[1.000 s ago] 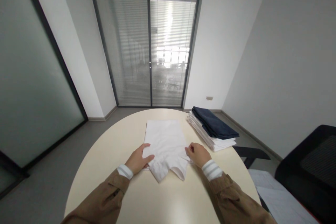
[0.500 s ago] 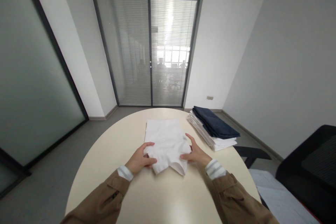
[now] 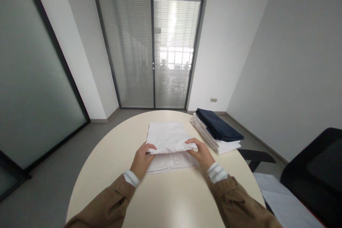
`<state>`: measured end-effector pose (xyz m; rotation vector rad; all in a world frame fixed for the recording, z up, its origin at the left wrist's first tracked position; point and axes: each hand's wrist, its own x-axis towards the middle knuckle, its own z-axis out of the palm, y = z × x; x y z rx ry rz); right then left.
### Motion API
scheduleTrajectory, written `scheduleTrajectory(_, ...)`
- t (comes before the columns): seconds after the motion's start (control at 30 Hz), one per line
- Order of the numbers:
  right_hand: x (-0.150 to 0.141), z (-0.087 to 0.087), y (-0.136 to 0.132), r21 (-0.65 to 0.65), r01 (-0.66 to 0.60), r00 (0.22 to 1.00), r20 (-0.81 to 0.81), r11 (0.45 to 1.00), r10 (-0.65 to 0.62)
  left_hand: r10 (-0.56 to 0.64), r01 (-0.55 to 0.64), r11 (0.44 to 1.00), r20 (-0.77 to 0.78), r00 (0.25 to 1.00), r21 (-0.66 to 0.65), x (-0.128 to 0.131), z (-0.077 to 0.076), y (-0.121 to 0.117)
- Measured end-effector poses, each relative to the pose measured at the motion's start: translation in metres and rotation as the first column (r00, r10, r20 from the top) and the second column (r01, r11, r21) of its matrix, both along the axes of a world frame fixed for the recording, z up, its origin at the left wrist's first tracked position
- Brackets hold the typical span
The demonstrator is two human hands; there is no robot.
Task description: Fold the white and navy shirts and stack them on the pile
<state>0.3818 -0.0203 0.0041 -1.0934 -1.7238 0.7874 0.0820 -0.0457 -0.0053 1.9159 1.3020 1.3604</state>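
Observation:
A folded white garment [image 3: 167, 135] lies at the middle of the table, its near edge raised a little. My left hand [image 3: 141, 158] pinches the left corner of that edge between thumb and fingers. At the right corner, my right hand [image 3: 201, 154] grips the same edge, thumb below and fingers on top. Under the raised edge, a flat lower layer of white cloth [image 3: 171, 164] with a seam down its middle rests on the tabletop. Parts of my fingers are hidden beneath the cloth.
The round cream table [image 3: 107, 171] reaches toward me. At its right back stands a stack of folded white cloths [image 3: 205, 133] topped by a folded navy cloth [image 3: 219, 124]. Beyond the right edge is a black chair [image 3: 317, 171] with white cloth [image 3: 283, 196] on its seat.
The near part of the garment, which hung loosely toward me, is now folded away from me into a straighter edge. Its lower layer shows underneath. Both hands still hold the corners.

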Motion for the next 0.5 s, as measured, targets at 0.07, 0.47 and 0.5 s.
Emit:
scheduleTrajectory(0.07, 0.004, -0.004, 0.0, 0.032, -0.036, 0.994, 0.104, 0.999, 0.032, -0.012, 0.018, 0.999, -0.173, 0.985, 0.034, -0.002, 0.0, -0.003)
scheduleTrajectory(0.47, -0.003, 0.025, -0.024, 0.174, -0.082, 0.714, 0.698, 0.981, -0.064, -0.174, 0.303, 0.951, -0.712, 0.68, 0.057, -0.007, 0.015, -0.023)
scheduleTrajectory(0.5, -0.009, 0.025, -0.025, 0.203, -0.108, 0.723, 0.687, 0.973, -0.063, -0.21, 0.324, 0.946, -0.716, 0.666, 0.025, -0.007, 0.015, -0.023)
